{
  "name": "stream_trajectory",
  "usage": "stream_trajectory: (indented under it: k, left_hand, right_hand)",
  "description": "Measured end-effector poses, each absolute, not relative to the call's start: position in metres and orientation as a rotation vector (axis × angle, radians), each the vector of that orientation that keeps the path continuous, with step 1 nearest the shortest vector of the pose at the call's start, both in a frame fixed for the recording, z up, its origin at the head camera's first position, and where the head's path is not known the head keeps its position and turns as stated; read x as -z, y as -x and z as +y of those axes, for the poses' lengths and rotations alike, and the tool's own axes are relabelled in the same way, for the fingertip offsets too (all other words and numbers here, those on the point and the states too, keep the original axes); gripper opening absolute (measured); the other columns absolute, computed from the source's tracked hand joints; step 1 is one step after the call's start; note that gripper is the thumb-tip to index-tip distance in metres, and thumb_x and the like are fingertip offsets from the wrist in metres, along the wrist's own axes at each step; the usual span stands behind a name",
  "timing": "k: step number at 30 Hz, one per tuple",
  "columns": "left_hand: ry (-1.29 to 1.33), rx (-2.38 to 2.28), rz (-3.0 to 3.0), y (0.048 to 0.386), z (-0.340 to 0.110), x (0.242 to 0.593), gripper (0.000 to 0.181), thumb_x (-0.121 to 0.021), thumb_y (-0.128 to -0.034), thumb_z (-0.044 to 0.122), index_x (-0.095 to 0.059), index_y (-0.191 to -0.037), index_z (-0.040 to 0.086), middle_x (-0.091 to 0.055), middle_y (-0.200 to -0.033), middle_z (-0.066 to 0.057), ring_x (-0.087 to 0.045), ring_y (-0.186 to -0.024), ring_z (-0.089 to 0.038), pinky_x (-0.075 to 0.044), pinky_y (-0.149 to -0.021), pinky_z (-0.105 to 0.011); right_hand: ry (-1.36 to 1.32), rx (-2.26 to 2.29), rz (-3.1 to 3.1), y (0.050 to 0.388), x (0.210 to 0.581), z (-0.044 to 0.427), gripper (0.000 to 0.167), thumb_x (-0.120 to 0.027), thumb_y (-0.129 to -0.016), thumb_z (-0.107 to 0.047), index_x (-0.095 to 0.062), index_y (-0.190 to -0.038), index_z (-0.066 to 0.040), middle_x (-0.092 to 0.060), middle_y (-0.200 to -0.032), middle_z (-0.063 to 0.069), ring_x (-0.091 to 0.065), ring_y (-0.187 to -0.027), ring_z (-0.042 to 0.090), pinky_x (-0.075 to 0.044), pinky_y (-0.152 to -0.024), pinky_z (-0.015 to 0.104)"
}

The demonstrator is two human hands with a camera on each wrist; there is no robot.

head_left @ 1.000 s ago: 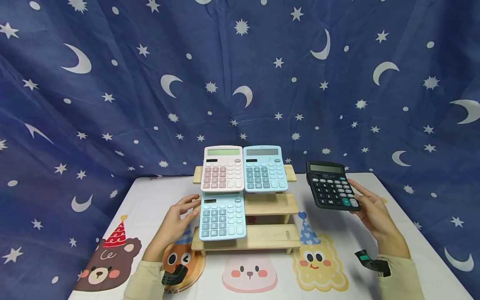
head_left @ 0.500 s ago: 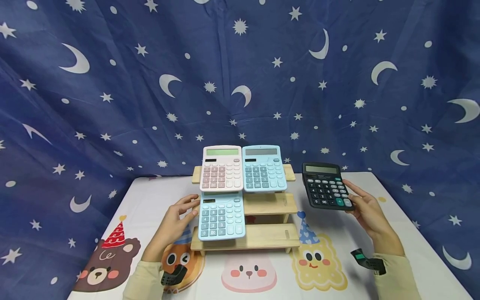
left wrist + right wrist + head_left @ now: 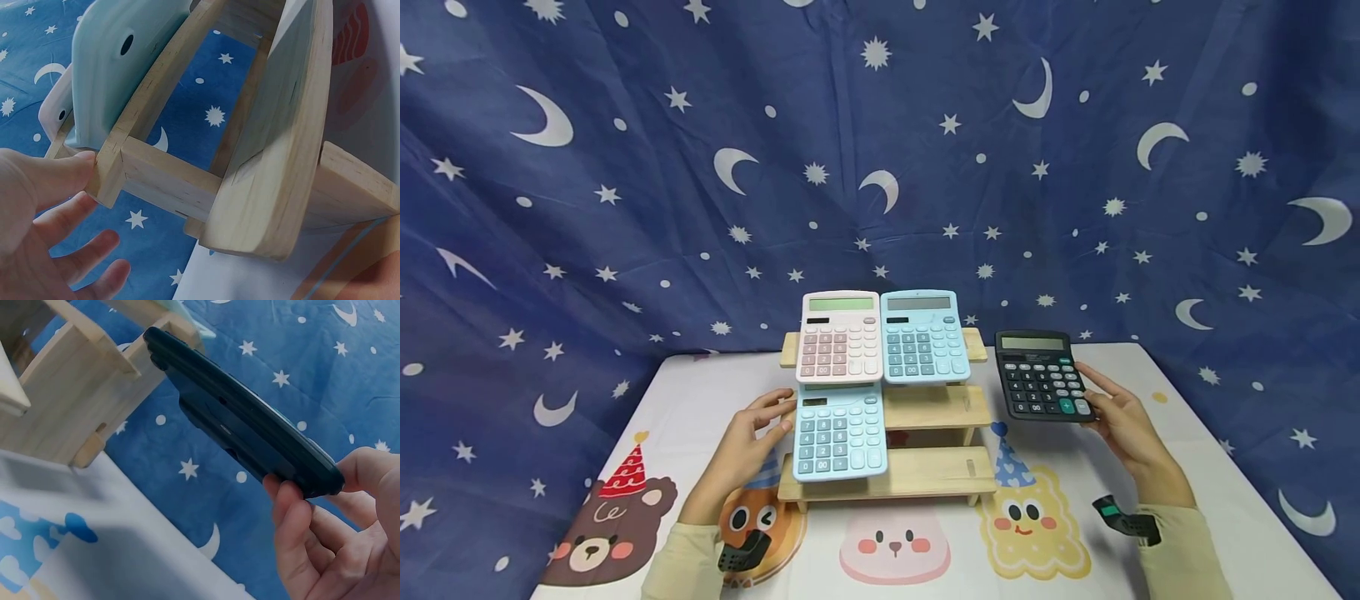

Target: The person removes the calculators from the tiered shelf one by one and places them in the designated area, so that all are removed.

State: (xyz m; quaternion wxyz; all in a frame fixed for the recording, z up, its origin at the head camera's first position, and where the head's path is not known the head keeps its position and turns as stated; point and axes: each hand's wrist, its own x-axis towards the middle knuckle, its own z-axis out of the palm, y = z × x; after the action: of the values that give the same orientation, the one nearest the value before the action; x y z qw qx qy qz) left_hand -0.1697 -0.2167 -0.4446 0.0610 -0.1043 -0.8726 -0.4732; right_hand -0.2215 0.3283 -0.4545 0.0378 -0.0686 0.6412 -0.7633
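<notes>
- The right hand (image 3: 1126,429) pinches the black calculator (image 3: 1041,375) between thumb and fingers, in the air, right of the wooden stand (image 3: 936,408).
- The left hand (image 3: 745,442), its fingers spread, touches by thumb a shelf end (image 3: 110,176), near the lower blue calculator (image 3: 841,437).

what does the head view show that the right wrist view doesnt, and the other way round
Only the head view shows the left hand, the pink calculator, the bear print and the display of the black calculator.

Only the right wrist view shows that calculator's underside, with fingertips against it.

Both show the black calculator, the right hand holding it, part or all of the wooden stand, and the starry backdrop.
</notes>
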Motion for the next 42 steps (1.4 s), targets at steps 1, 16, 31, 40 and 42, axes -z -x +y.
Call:
stream_trajectory:
  k: [1, 16, 31, 40, 42]
  left_hand:
    - [0.314, 1.431, -2.640, 0.170, -0.217, 0.445, 0.036, -0.061, -0.1003, 0.009, -0.063, -0.133, -0.005, -0.052, -0.150, -0.021, -0.041, -0.145, -0.044, -0.042, -0.106, -0.065]
    - [0.322, 1.411, -2.634, 0.170, -0.217, 0.445, 0.035, -0.062, -0.0997, 0.008, -0.064, -0.132, -0.005, -0.052, -0.150, -0.021, -0.042, -0.144, -0.044, -0.042, -0.104, -0.065]
    - [0.312, 1.424, -2.635, 0.169, -0.217, 0.445, 0.035, -0.062, -0.0996, 0.008, -0.064, -0.132, -0.004, -0.052, -0.150, -0.021, -0.042, -0.145, -0.043, -0.042, -0.105, -0.065]
    - [0.318, 1.429, -2.629, 0.170, -0.217, 0.445, 0.035, -0.062, -0.0994, 0.007, -0.064, -0.132, -0.005, -0.052, -0.150, -0.021, -0.042, -0.145, -0.043, -0.042, -0.105, -0.065]
    - [0.318, 1.430, -2.627, 0.170, -0.217, 0.446, 0.035, -0.062, -0.0993, 0.007, -0.064, -0.132, -0.005, -0.052, -0.150, -0.021, -0.042, -0.145, -0.043, -0.042, -0.105, -0.065]
  right_hand:
    - [0.208, 2.338, 1.972, 0.222, 0.456, 0.328, 0.053, -0.049, -0.106, -0.009, -0.037, -0.157, -0.012, -0.075, -0.112, -0.014, -0.072, -0.085, 0.002, -0.057, -0.065, 0.021]
    - [0.115, 2.217, 2.069, 0.232, 0.484, 0.326, 0.054, -0.051, -0.107, -0.016, -0.036, -0.158, -0.012, -0.074, -0.105, -0.018, -0.068, -0.078, -0.002, -0.054, -0.062, 0.018]
    - [0.003, 2.060, 2.182, 0.236, 0.505, 0.318, 0.056, -0.049, -0.107, -0.015, -0.032, -0.159, -0.008, -0.071, -0.100, -0.024, -0.064, -0.073, -0.003, -0.053, -0.060, 0.018]
    - [-0.066, 1.974, 2.243, 0.238, 0.510, 0.314, 0.057, -0.048, -0.107, -0.017, -0.030, -0.160, -0.007, -0.061, -0.117, -0.024, -0.062, -0.069, -0.002, -0.053, -0.058, 0.019]
    - [-0.082, 1.959, 2.246, 0.239, 0.512, 0.313, 0.056, -0.047, -0.107, -0.017, -0.029, -0.160, -0.008, -0.061, -0.116, -0.026, -0.062, -0.071, -0.003, -0.052, -0.058, 0.019]
